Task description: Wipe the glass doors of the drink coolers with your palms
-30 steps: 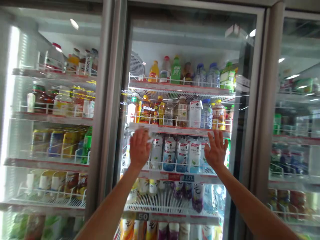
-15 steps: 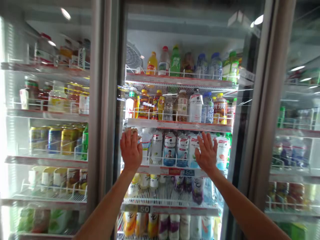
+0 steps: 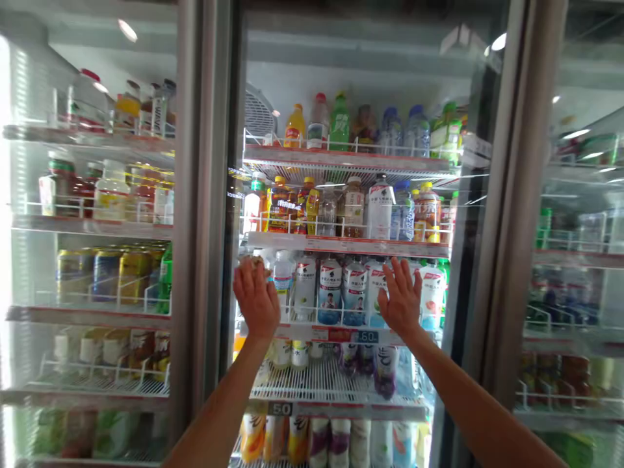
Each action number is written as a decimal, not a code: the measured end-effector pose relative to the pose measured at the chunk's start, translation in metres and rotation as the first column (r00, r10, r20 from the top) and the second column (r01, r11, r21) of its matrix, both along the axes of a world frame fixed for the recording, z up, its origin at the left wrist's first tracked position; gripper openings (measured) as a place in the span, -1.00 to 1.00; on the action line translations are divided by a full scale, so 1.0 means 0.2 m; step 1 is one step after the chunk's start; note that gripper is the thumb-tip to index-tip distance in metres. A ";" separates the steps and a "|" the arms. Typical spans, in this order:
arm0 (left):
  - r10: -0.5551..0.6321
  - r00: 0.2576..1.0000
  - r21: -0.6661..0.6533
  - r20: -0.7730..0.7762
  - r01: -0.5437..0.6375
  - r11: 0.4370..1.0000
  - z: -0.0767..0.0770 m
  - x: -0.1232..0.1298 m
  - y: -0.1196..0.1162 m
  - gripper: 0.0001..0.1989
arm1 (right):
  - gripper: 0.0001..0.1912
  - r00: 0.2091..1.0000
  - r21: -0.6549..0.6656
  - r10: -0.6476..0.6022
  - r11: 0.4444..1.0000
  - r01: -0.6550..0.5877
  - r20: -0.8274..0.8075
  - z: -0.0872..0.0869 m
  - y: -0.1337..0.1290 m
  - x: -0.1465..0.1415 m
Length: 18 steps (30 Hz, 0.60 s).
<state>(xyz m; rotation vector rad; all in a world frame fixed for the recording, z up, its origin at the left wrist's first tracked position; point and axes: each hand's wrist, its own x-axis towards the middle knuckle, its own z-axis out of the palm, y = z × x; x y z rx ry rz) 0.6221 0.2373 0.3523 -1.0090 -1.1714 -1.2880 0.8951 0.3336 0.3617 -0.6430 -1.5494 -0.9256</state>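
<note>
My left hand [image 3: 256, 300] is raised in front of the glass door [image 3: 361, 71] of a drinks fridge. Under its fingertips shows part of a crumpled brown-and-white cloth [image 3: 262, 262]; the hand covers the rest. My right hand [image 3: 400, 298] is up at about the same height farther right, fingers spread with nothing in them. It appears to be at the glass, but I cannot tell whether it touches. Behind the glass between the hands are bottles with white-and-blue labels [image 3: 330, 292].
Metal door frames stand left [image 3: 202, 195] and right [image 3: 511, 208] of this door. More fridge shelves with cans [image 3: 131, 276] and bottles show on the left. Lamp reflections [image 3: 127, 30] lie on the glass. Below the hands is a wire shelf [image 3: 322, 380] with a price strip.
My left hand has shifted slightly down and tilted a little to the left, the cloth moving with it. The right hand is almost where it was.
</note>
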 end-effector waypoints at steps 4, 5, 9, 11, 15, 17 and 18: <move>-0.111 0.914 -0.188 -0.390 0.039 0.981 -0.10 0.20 0.04 -0.45 | -0.36 1.000 0.021 0.018 1.000 -0.018 0.001 0.01 0.00 0.01; -0.142 0.874 -0.234 -0.465 0.033 0.972 -0.13 0.22 0.04 -0.48 | -0.36 1.000 0.024 0.020 1.000 -0.020 0.003 0.01 0.00 0.01; -0.054 0.957 -0.190 -0.285 -0.001 0.982 -0.16 0.02 -0.03 -0.49 | -0.37 1.000 0.023 0.018 1.000 -0.018 0.000 0.01 0.00 0.01; -0.010 0.991 -0.094 -0.131 -0.003 0.996 -0.14 -0.12 -0.07 -0.45 | -0.37 1.000 0.019 0.020 1.000 -0.020 -0.003 0.00 -0.01 0.00; -0.054 0.975 -0.133 -0.214 0.025 0.991 -0.16 -0.05 -0.06 -0.40 | -0.36 1.000 0.007 0.021 1.000 -0.021 -0.012 0.00 -0.01 0.00; -0.094 0.925 -0.230 -0.368 0.008 0.973 -0.20 0.06 -0.03 -0.41 | -0.36 0.999 0.010 0.032 0.999 -0.032 -0.009 0.00 -0.01 0.01; -0.113 0.898 -0.264 -0.426 -0.004 0.965 -0.21 0.10 -0.02 -0.42 | -0.35 0.999 0.012 0.039 0.999 -0.038 -0.004 0.01 -0.01 0.01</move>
